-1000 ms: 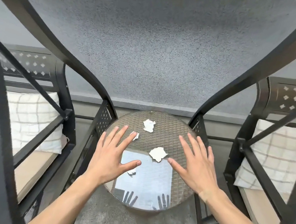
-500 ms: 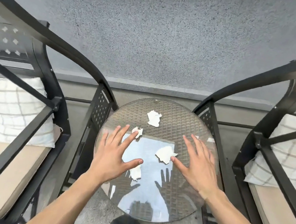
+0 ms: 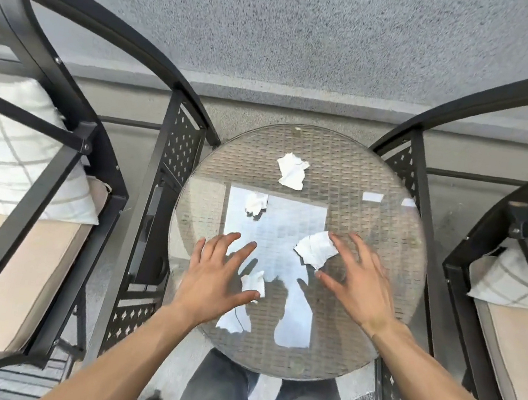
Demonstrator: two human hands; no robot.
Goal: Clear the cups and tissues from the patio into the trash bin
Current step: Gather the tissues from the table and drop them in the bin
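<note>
We hold both hands spread and empty over the glass-topped counter (image 3: 398, 217): our left hand (image 3: 212, 277) beside the small tissue (image 3: 253, 282) at its near edge, our right hand (image 3: 359, 279) just short of the larger tissue (image 3: 316, 252) at the counter's middle. Two more lie farther in, a small scrap (image 3: 256, 203) and a crumpled tissue (image 3: 291, 171) toward the far rim. Such light scraps could slide on the glass or blow off if we pinch carelessly. Reflections confuse the edges; no cups or trash bin are in view.
</note>
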